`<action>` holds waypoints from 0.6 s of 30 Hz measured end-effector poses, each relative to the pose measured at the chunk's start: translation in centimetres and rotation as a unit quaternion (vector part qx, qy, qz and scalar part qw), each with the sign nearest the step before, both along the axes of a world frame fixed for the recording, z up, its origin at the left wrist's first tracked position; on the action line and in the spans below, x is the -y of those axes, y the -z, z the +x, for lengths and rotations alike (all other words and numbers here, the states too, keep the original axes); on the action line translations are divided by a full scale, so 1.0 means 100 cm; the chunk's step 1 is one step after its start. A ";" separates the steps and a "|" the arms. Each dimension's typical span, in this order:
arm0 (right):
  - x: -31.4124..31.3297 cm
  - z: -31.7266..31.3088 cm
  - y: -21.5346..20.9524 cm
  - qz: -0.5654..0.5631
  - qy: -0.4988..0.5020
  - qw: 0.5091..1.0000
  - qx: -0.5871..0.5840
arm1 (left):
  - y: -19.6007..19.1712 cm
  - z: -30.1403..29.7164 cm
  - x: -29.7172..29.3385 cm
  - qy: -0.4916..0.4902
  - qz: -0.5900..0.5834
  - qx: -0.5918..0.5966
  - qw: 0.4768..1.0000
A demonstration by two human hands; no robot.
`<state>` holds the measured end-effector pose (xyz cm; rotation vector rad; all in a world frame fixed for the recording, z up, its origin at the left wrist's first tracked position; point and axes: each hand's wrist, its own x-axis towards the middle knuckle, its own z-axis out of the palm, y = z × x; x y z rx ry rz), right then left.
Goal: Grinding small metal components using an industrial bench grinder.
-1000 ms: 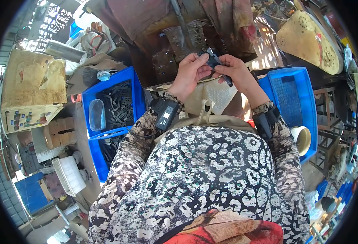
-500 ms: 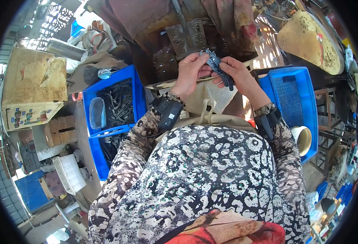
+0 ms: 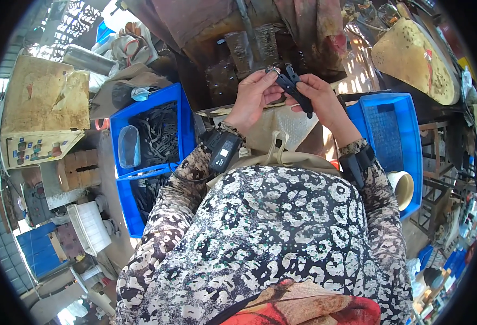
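In front of my chest, above the bench's near edge, both hands hold dark elongated flat metal parts point(image 3: 292, 88). My left hand point(image 3: 253, 97) is closed, its thumb and fingers pinched at the parts' upper left end, where a small shiny bit shows. My right hand point(image 3: 321, 98) closes round the lower right portion, and one dark end sticks out below its fingers. The parts appear to overlap at an angle; I cannot tell how many there are. A blue bin point(image 3: 185, 116) at my left is filled with similar dark strips point(image 3: 160, 135) and a clear oval plastic tub point(image 3: 129, 146).
Beyond my hands is a wet, brown-stained work area point(image 3: 217, 81) with a metal rod point(image 3: 245, 21). Another blue bin point(image 3: 416, 141) stands at my right, holding a cream cylindrical container point(image 3: 403, 189). A second blue bin point(image 3: 130, 208) adjoins the left one. A stained control box point(image 3: 46, 100) stands farther left.
The dark parts have turned in my fingers and now spread apart, with one end pointing up between the hands. Both hands stay in nearly the same place.
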<state>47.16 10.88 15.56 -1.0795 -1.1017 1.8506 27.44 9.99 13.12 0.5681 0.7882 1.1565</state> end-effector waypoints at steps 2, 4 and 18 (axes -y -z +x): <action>-0.002 0.000 0.000 0.005 0.017 1.000 0.003 | 0.001 -0.001 0.000 -0.017 -0.013 0.007 1.000; -0.007 0.002 -0.001 0.027 0.064 0.996 0.054 | 0.002 -0.002 -0.001 -0.026 -0.017 -0.008 0.999; -0.007 -0.007 0.011 0.203 0.050 0.960 0.185 | -0.007 0.006 0.004 -0.004 -0.007 -0.080 0.997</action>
